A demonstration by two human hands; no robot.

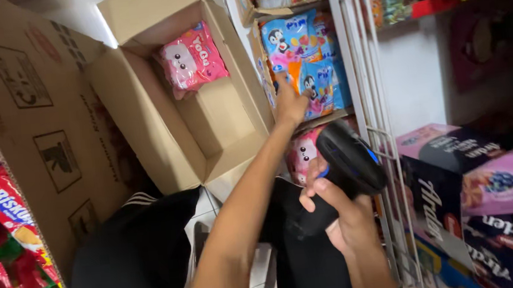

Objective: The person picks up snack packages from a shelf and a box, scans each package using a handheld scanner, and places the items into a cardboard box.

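My left hand (290, 103) reaches forward to a shelf and touches a blue snack bag (309, 73) with a penguin picture. My right hand (341, 216) grips a black handheld barcode scanner (349, 158) with a blue trim, its head pointing toward the shelf. Just behind the scanner a pink snack bag (302, 155) lies on the lower shelf. Another pink snack bag (192, 59) rests inside an open cardboard box (144, 110) on the floor to the left.
A white wire rack (369, 92) stands at the right with purple and dark biscuit boxes (467, 188) beside it. A large cardboard box (28, 107) with red snack packs (5, 212) fills the left. My black-clad legs (137, 257) are below.
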